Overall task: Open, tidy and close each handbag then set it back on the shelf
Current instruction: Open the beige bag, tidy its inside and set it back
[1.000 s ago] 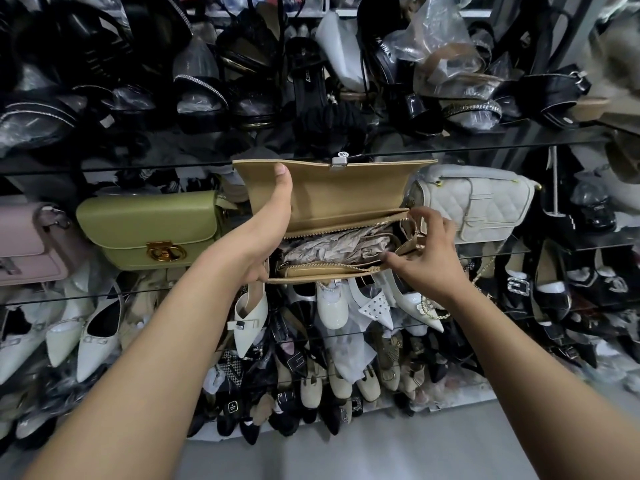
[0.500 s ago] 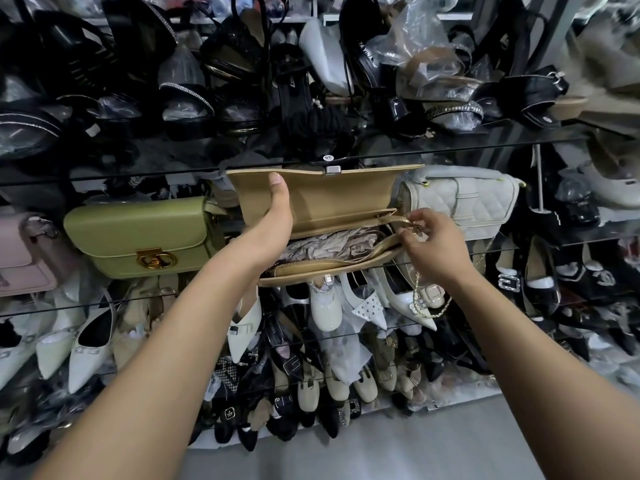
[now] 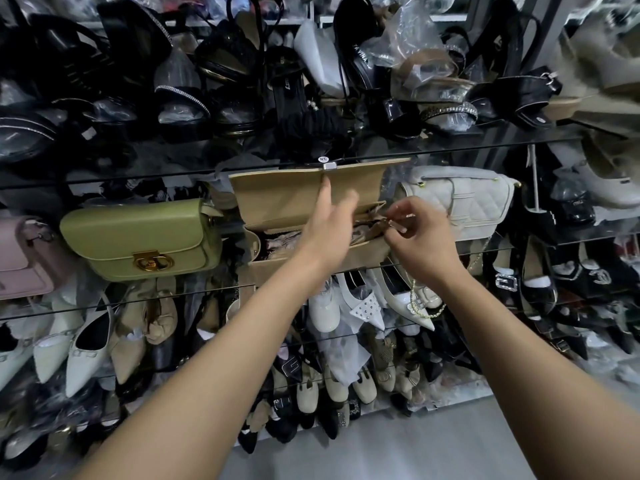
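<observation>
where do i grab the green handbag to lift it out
Probably grip the green handbag over its top edge from the front: it stands upright, flap shut by its gold clasp, with the pink bag and tan handbag crowding both ends.

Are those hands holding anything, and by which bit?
The right hand pinches what looks like the zip pull at the right end of the tan handbag. The left hand, fingers straight, grips nothing.
</observation>
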